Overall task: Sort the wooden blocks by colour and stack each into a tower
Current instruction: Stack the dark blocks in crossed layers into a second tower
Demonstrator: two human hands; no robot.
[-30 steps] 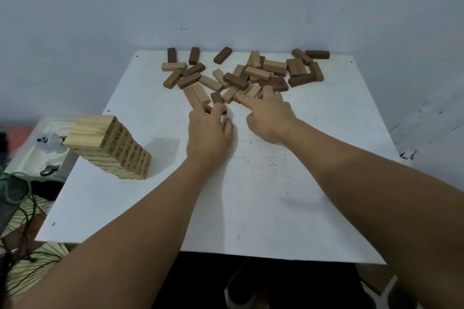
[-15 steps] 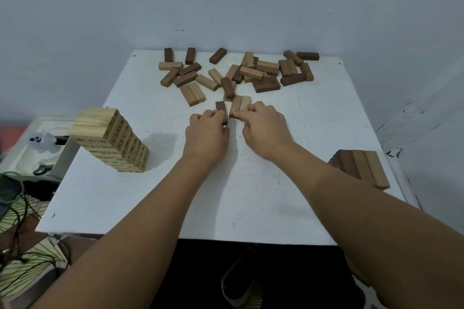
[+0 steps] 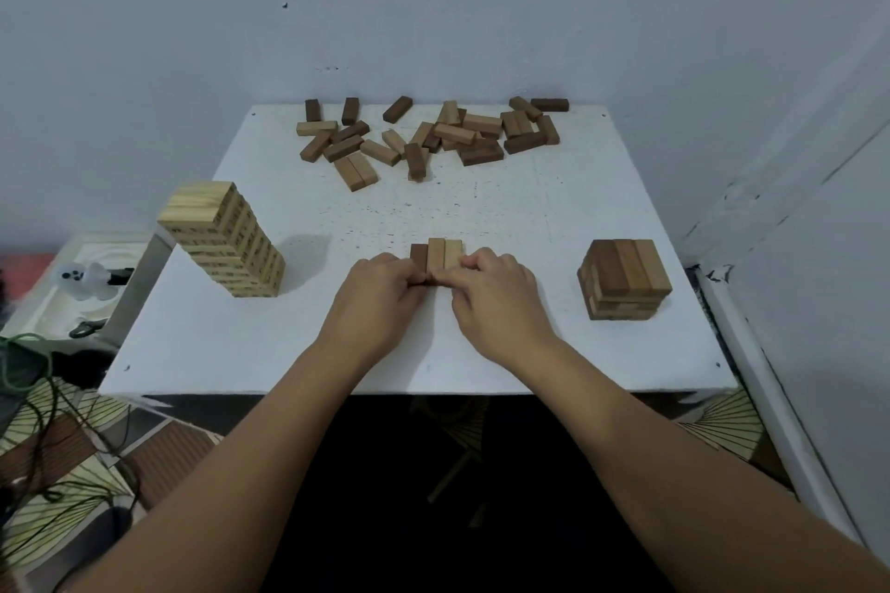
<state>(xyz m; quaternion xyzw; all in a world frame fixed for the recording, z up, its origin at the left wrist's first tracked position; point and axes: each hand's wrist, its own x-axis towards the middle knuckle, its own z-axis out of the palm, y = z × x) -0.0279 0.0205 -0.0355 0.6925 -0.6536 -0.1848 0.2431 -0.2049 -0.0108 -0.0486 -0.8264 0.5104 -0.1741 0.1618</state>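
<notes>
Three blocks (image 3: 436, 255) side by side — left hand (image 3: 373, 299), right hand (image 3: 496, 299) pinching them; two towers.

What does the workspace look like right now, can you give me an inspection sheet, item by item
Surface: white table, speckled with dark marks.
Job's things: pale tower at left; shorter brown stack at right; loose pile of blocks along the far edge; row of three blocks at centre, one dark, two lighter.
Clutter: nothing seen on the table.
Grips: left hand and right hand both pinch the row's near end.
Cables: green and dark cables on the floor at left.
Surroundings: plain wall behind; white tray with small items at left; patterned floor.
</notes>
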